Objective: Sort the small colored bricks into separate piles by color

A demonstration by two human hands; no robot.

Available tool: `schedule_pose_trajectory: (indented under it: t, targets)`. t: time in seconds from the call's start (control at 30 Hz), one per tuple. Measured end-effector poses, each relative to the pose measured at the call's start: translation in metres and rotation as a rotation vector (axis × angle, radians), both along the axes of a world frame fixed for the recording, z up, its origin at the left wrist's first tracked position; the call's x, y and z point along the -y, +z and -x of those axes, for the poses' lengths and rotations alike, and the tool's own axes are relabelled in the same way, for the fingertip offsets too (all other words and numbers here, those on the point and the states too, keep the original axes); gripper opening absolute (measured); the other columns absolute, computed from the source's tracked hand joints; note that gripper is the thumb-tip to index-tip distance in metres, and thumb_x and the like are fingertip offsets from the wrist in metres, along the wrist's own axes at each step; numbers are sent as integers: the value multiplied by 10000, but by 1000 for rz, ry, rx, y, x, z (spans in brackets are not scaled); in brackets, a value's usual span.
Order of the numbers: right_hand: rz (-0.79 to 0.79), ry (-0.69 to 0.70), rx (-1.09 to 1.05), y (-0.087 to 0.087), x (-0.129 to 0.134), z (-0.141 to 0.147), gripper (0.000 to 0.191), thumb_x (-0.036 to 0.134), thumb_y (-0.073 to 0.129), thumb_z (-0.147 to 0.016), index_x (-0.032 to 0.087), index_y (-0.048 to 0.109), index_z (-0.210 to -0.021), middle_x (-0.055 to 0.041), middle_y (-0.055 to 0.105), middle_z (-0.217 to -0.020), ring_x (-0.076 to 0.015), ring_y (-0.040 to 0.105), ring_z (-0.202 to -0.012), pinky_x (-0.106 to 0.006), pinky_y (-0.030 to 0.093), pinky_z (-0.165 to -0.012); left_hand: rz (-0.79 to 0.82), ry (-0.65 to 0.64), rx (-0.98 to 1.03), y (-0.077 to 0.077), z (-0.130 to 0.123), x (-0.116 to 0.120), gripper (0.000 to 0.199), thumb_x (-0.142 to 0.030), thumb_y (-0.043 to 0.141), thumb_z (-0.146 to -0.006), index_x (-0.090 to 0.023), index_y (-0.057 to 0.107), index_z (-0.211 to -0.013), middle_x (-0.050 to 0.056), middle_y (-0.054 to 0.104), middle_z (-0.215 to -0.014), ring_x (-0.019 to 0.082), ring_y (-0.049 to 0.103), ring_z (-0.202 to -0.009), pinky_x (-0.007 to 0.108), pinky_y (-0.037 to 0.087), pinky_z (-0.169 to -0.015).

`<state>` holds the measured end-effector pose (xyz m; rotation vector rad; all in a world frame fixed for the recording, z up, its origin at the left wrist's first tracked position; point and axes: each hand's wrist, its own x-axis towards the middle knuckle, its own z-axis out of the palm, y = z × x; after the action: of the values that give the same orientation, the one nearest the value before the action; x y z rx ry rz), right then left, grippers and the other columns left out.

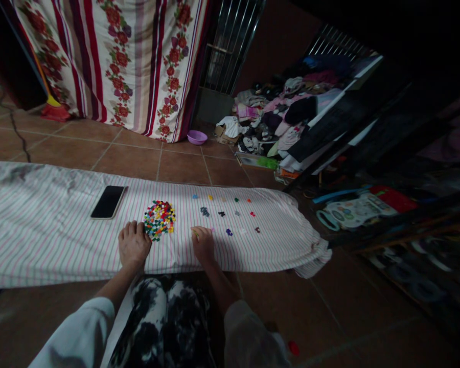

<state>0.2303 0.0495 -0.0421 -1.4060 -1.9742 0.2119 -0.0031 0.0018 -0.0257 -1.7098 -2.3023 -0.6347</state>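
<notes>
apparently right hand point(204, 244) in closed grip on yellow piece point(195, 233), left hand point(134, 242) beside multicoloured pile point(160, 220), grip unclear

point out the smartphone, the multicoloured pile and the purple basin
smartphone point(108, 202), head view, middle of its dark screen
multicoloured pile point(159, 220), head view, middle of the heap
purple basin point(197, 136), head view, its inner surface
</notes>
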Motion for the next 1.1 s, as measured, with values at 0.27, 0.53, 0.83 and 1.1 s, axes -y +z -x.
schedule_pose_trajectory:
  t: [0.27, 0.53, 0.83, 1.1]
  targets:
    - [-14, -2, 33, -11, 1, -3, 290, 178, 437, -924, 164, 705, -1034, -83, 706, -1047, -217, 573, -1004, -354, 418, -930, -8, 6, 13, -1, 0, 0, 313, -219, 425, -875, -142, 606, -1119, 162, 589, -1218, 300, 491, -1188, 456, 373, -990]
    - [-70, 20, 59, -14, 6, -4, 300, 215, 441, -949, 160, 675, -1129, -101, 672, -1116, -215, 547, -1054, -365, 420, -941, 7, 0, 35, 2, -1, 0, 325, -226, 417, -875, -137, 607, -1122, 170, 583, -1238, 306, 484, -1201, 458, 367, -997]
    - [-78, -19, 28, -15, 4, -1, 247, 212, 434, -959, 166, 658, -1051, -99, 678, -1065, -218, 566, -1001, -379, 426, -927, -5, -7, 32, 2, -1, 1, 327, -220, 437, -859, -141, 610, -1125, 172, 586, -1224, 309, 482, -1193, 469, 368, -990]
    - [-81, -15, -2, -16, 4, -1, 257, 226, 443, -955, 139, 643, -1090, -124, 668, -1077, -230, 561, -1024, -390, 441, -919, -10, -2, 4, -1, 0, 1, 321, -228, 415, -883, -131, 607, -1122, 170, 585, -1220, 306, 483, -1192, 462, 371, -993]
